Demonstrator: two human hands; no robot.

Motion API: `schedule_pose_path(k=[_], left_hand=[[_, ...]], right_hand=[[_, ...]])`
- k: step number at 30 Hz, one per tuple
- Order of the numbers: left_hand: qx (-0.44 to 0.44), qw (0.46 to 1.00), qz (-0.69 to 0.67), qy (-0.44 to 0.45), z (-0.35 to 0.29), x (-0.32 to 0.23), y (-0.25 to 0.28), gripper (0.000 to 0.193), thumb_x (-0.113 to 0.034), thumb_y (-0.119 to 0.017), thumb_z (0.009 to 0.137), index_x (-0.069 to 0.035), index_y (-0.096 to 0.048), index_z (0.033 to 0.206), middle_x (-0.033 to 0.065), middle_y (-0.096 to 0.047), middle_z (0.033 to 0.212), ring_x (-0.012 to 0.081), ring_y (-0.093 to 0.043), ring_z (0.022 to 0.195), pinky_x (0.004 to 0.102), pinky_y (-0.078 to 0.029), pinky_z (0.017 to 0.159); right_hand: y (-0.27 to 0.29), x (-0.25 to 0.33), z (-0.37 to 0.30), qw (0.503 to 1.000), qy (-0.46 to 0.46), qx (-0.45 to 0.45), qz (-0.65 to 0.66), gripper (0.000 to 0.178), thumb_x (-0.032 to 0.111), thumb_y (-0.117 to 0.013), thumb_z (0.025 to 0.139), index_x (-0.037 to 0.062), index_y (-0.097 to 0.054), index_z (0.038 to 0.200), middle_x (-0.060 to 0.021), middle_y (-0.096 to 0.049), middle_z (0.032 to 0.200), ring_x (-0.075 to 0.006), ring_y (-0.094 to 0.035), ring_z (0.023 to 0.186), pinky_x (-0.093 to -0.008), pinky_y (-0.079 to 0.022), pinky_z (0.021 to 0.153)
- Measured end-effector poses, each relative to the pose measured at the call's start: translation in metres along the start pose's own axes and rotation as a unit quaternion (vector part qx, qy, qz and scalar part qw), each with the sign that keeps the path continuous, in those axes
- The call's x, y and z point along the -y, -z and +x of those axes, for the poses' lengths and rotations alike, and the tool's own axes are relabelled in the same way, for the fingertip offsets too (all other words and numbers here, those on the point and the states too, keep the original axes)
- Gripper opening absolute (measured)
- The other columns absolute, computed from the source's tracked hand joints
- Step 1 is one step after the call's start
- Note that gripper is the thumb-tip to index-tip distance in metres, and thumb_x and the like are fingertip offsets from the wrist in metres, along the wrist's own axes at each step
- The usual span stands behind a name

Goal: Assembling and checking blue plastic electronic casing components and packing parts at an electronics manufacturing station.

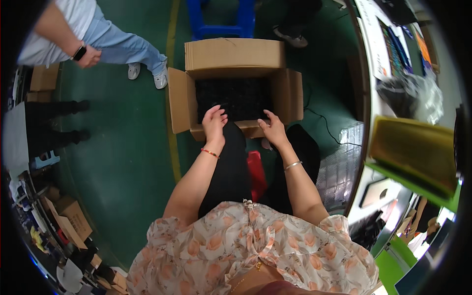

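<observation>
An open cardboard box [233,54] sits on the floor in front of me with its flaps folded outward. Dark, crinkled black material [235,96], perhaps bags, fills the inside; single pieces cannot be made out. Over the near left corner of the box is my left hand [214,125], its fingers loosely bent and apart, with nothing visible in them. My right hand [273,130] is at the near right edge, thumb and fingers spread, also holding nothing that I can see. Whether either hand touches the cardboard I cannot tell.
A blue plastic stool [221,32] stands behind the box. To the left is a person in light jeans [120,42], and another person's shoe [291,37] shows at the far side. On the right, a white table [372,44] bears a clear plastic bag [415,96] and a yellow bin [413,152].
</observation>
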State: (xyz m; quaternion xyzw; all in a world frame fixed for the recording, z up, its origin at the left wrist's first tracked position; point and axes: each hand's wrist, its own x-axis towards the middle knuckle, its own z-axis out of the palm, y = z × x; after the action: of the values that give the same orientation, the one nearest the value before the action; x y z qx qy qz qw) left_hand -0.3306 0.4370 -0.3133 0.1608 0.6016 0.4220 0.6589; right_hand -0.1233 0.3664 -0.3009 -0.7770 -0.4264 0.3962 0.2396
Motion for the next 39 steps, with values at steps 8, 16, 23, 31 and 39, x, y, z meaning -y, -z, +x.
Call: schedule_pose_path(k=[8,16,23,31,39], left_hand=[[-0.015,0.977,0.114,0.178,0.126,0.035,0.021,0.027,-0.014,-0.052,0.102,-0.006,-0.060,0.127,0.0098,-0.065,0.116,0.0191,-0.064,0.102,0.0330,-0.054,0.089],[0.086,0.915,0.291,0.264,0.228,0.116,0.006,0.035,-0.022,-0.054,0.102,-0.007,-0.059,0.133,0.0083,-0.064,0.124,0.0177,-0.064,0.107,0.0314,-0.052,0.092],[0.189,0.835,0.498,0.141,0.267,0.185,-0.011,0.050,-0.025,-0.061,0.098,-0.007,-0.052,0.144,0.0166,-0.059,0.138,0.0274,-0.059,0.123,0.0357,-0.046,0.104],[0.172,0.750,0.626,0.126,0.286,0.241,-0.044,0.070,-0.038,-0.060,0.095,-0.013,-0.035,0.155,0.0289,-0.042,0.150,0.0429,-0.043,0.138,0.0443,-0.035,0.116],[0.115,0.779,0.588,0.184,0.287,0.252,-0.058,0.084,-0.050,-0.062,0.092,-0.014,-0.024,0.158,0.0357,-0.028,0.151,0.0504,-0.034,0.140,0.0461,-0.033,0.118]], right_hand=[[-0.078,-0.135,0.139,0.954,-0.249,0.134,-0.102,0.089,0.054,-0.064,0.090,0.0009,-0.032,0.154,-0.0298,-0.034,0.155,-0.0389,-0.030,0.147,-0.0429,-0.029,0.120],[-0.116,-0.282,0.236,0.949,-0.292,0.095,-0.073,0.097,0.063,-0.053,0.094,0.0033,-0.013,0.159,-0.0250,-0.023,0.162,-0.0379,-0.022,0.151,-0.0404,-0.021,0.123],[-0.136,-0.266,0.252,0.921,-0.386,0.042,0.017,0.085,0.066,-0.034,0.099,0.0083,-0.017,0.160,-0.0230,-0.021,0.163,-0.0409,-0.022,0.150,-0.0461,-0.022,0.122],[-0.174,-0.291,0.262,0.927,-0.356,0.071,-0.094,0.089,0.074,-0.022,0.097,0.0083,-0.027,0.158,-0.0320,-0.024,0.159,-0.0457,-0.022,0.149,-0.0522,-0.023,0.120],[-0.158,-0.289,0.275,0.910,-0.393,0.128,-0.026,0.089,0.073,-0.027,0.096,0.0013,-0.046,0.146,-0.0302,-0.045,0.148,-0.0446,-0.042,0.139,-0.0479,-0.032,0.116]])
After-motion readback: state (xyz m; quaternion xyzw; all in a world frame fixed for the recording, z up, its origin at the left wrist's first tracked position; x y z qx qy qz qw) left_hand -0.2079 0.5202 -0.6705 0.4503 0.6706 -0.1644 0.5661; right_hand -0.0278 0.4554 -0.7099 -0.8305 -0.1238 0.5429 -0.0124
